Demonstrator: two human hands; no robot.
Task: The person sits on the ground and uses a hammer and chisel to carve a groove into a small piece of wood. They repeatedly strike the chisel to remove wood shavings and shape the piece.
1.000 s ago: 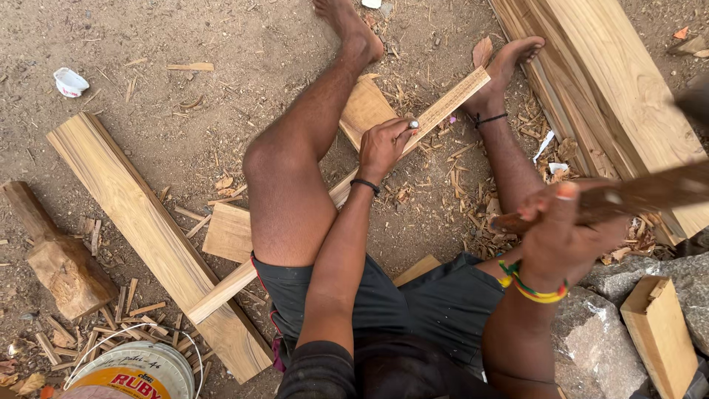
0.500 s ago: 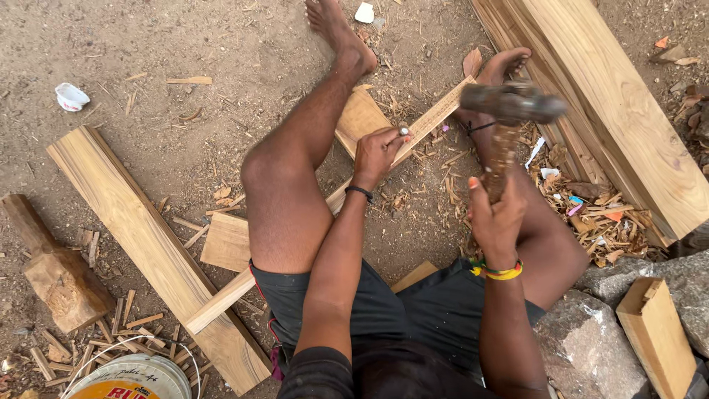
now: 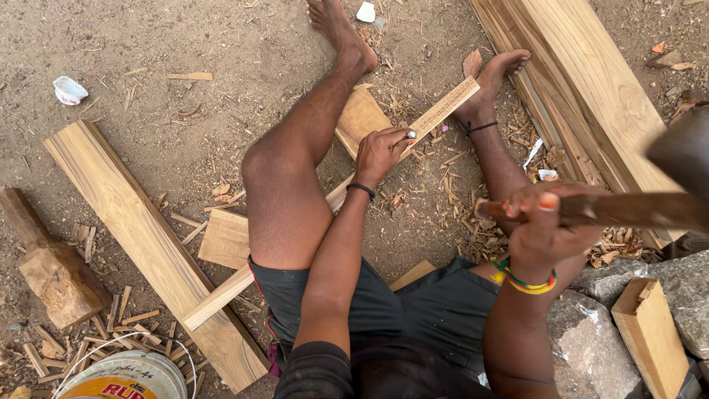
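Raised again after striking down half a second ago, the hammer now sits level at the right, its wooden handle gripped tight in the right hand. Closed around a chisel, the left hand presses it on the long wooden strip lying under the bent knee.
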